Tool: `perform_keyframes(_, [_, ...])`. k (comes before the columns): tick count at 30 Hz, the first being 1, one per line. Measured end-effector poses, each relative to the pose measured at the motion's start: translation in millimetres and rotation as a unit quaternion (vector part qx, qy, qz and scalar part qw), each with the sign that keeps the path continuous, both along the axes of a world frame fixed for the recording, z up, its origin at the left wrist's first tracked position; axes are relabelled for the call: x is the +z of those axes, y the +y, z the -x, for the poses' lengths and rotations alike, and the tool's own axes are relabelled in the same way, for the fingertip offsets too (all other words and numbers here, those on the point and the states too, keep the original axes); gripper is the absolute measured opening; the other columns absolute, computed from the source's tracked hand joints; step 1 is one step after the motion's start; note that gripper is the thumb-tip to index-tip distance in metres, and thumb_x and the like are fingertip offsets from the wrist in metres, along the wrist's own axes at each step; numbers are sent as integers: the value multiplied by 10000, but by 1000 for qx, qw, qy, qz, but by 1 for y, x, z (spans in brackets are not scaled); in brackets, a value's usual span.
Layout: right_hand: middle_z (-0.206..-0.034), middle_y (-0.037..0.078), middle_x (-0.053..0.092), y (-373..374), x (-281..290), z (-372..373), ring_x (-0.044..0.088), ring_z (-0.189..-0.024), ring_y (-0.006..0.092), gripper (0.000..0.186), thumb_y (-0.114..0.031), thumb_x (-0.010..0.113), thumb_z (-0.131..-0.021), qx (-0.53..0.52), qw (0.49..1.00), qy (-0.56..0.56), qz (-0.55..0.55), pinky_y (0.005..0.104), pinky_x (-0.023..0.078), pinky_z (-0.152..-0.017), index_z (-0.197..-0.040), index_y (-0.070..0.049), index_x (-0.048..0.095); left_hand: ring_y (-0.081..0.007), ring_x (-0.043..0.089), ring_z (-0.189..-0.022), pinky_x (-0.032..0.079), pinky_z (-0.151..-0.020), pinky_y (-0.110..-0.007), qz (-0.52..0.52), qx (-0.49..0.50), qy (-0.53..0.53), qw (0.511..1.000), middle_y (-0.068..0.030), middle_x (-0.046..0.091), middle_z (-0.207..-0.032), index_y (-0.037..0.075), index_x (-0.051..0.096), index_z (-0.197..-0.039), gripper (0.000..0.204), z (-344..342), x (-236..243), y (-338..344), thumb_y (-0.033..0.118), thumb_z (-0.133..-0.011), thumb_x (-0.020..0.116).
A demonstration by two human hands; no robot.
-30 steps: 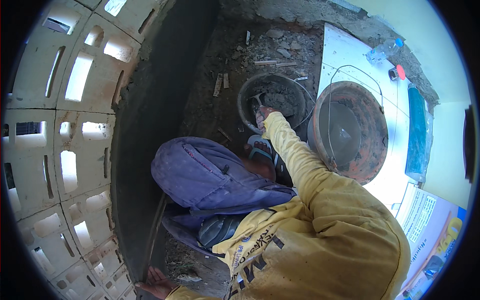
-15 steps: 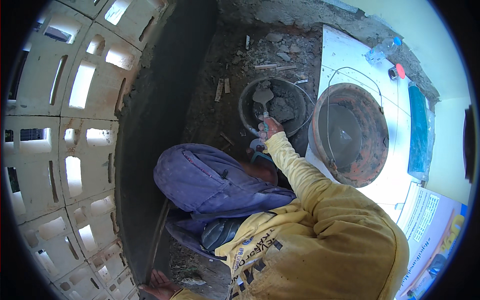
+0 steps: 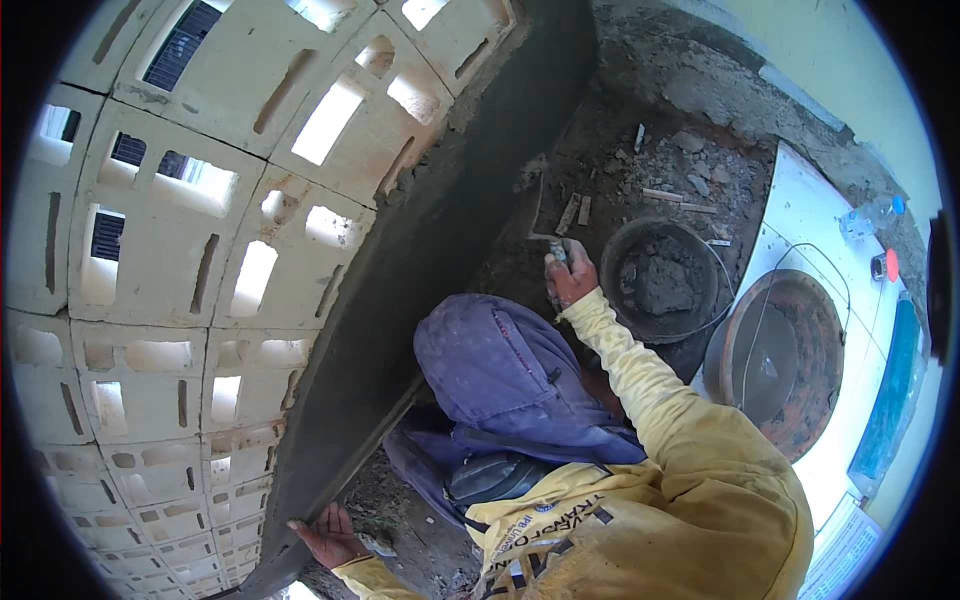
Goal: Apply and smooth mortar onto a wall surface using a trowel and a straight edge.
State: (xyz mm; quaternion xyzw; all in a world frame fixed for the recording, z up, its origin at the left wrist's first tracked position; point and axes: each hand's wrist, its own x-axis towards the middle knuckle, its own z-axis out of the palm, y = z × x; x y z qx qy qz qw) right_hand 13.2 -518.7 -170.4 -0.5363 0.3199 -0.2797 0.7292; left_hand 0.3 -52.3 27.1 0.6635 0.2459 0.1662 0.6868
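Right hand (image 3: 570, 275) clenched around the grip of a trowel (image 3: 558, 252). I saw its bent metal neck reach out past the fingers, toward the dark grey plaster band (image 3: 400, 290) to that hand's left. Blade poorly distinct against the grey; I could not tell whether it touched the plaster.

Left hand (image 3: 330, 540) lay well back from the right, low by the near end of the same band, fingers spread and grasping nothing. Thumb pointed at the plaster; contact unclear from where I sat. A long thin strip (image 3: 385, 425) ran along the band's foot, just ahead of the left hand.

Just right of the right hand I logged a black bucket (image 3: 612, 265) with grey mortar (image 3: 665, 280) in it. Farther right, beyond the yellow sleeve (image 3: 635, 355), a wide reddish basin (image 3: 815, 400) held cloudy grey water on white tiles (image 3: 795, 220). On those tiles, well away from both hands: a clear bottle (image 3: 868, 220) with a blue cap and a red-lidded jar (image 3: 884, 266).

Ahead of the right hand, wood scraps (image 3: 568, 214) and rubble (image 3: 690, 150) littered the floor. Between the two hands I had a purple trouser leg (image 3: 490, 355); left of both rose a pale perforated block wall (image 3: 240, 195).
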Motion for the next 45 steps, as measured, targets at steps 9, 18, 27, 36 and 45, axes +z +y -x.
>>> perform_keyframes(9, [-949, 229, 574, -16, -13, -116, 575, -843, 409, 406, -277, 585, -822, -35, 963, 10, 266, 416, 465, -725, -1118, -28, 460, -186, 620, -764, 531, -644, -272, 4, 4, 30, 1000, -78, 608, -846, 236, 443, -1243, 610, 3, -2, 4, 582, -765, 596])
perform_keyframes(18, [-1121, 195, 546, -30, -16, -133, 545, -982, 422, 401, -297, 468, -872, 40, 925, 198, 322, 481, 440, -838, -1220, -111, 398, -178, 614, -779, 528, -647, -274, 3, -4, 43, 999, -65, 616, -843, 222, 473, -1209, 575, 2, -4, 8, 583, -775, 582])
perform_keyframes(27, [-1135, 208, 536, -20, -57, -111, 542, -988, 420, 410, -289, 460, -879, 95, 906, 258, 321, 483, 436, -834, -1247, -141, 356, -168, 608, -780, 523, -647, -270, 13, -21, 27, 999, -54, 606, -845, 234, 504, -1174, 541, -11, -1, 7, 586, -771, 584])
perform_keyframes(36, [-1026, 235, 577, -32, -4, -115, 553, -929, 433, 378, -286, 505, -853, 37, 965, 154, 207, 485, 446, -780, -1177, -129, 389, -166, 612, -764, 535, -639, -278, 3, -8, 33, 999, -56, 601, -826, 239, 504, -1169, 532, 2, 5, -3, 578, -768, 594])
perform_keyframes(45, [-1153, 183, 529, 19, -96, -117, 546, -994, 391, 390, -312, 493, -863, 174, 912, 136, 345, 467, 448, -809, -1199, -135, 401, -188, 633, -757, 546, -624, -289, -1, 7, 14, 1000, -70, 633, -805, 216, 500, -1181, 551, 3, 5, -7, 571, -771, 595])
